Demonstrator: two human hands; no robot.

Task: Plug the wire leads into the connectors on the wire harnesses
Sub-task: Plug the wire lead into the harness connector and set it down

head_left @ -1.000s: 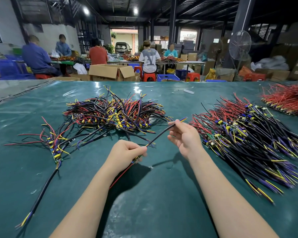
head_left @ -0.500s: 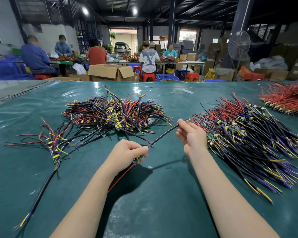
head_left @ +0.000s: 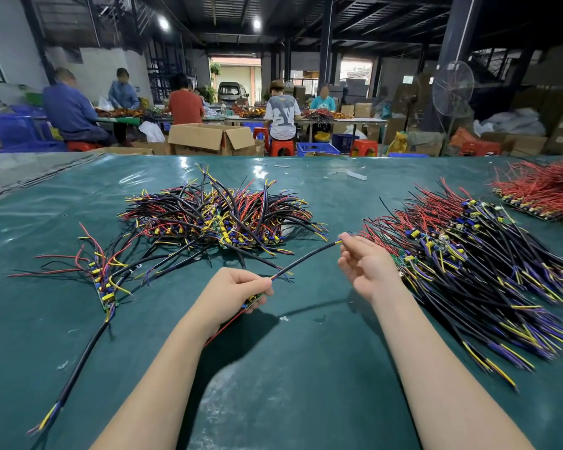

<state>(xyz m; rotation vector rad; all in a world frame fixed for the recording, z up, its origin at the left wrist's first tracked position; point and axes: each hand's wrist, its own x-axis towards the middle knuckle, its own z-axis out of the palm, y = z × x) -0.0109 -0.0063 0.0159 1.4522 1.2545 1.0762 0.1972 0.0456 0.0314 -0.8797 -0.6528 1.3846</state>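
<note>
A black cable is held taut above the green worktop. Its lower end is taken by the left hand, the grip closed with curled fingers round that end and a small harness board; a red wire trails beneath. Whether the cable is seated in the board cannot be told. Its upper end, showing a yellow lead, is pinched by the right hand, the remaining fingers loosely bent. A tangled heap lies behind the cable, a second heap to its right, and a single harness to its left.
</note>
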